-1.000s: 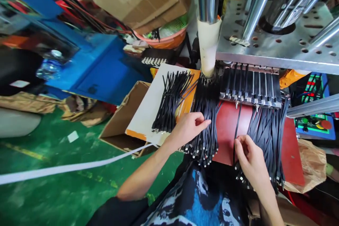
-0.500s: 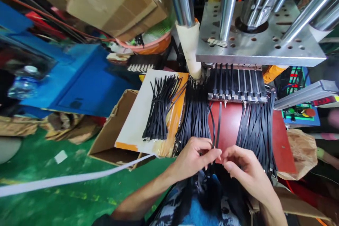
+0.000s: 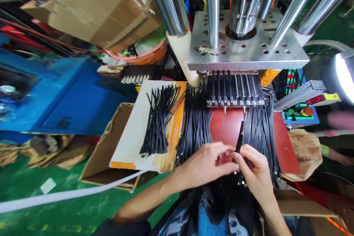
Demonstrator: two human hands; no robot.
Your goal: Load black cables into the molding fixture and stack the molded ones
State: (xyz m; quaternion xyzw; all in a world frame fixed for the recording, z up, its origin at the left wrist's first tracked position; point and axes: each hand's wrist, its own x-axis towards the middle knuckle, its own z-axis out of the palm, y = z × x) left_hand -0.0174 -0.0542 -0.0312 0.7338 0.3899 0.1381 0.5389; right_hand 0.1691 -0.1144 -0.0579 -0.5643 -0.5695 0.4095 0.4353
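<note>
My right hand point(image 3: 256, 167) pinches a short-looking flat black cable point(image 3: 240, 138) between thumb and bent fingers; it points up and away from me. My left hand point(image 3: 211, 162) is beside it, thumb and fingers apart, fingertips at the cable's lower part. Whether they touch it I cannot tell. Small metal ends show below the hands. To the right hangs a dense bunch of black cables point(image 3: 258, 129); another bunch point(image 3: 195, 121) lies left of the red board point(image 3: 225, 123). Several cables sit side by side in the metal fixture point(image 3: 235, 103) ahead.
The press's steel plate point(image 3: 249, 61) and its columns stand above the fixture. On the left a bundle of cables point(image 3: 157, 121) rests on a white board point(image 3: 127, 136) over a cardboard box point(image 3: 101, 151). A control panel point(image 3: 300, 112) and another person's hand point(image 3: 339, 156) are at right.
The view has shifted right. My right hand has closed on a black cable that now stands up from it. The hanging cable near my left hand no longer shows there.
</note>
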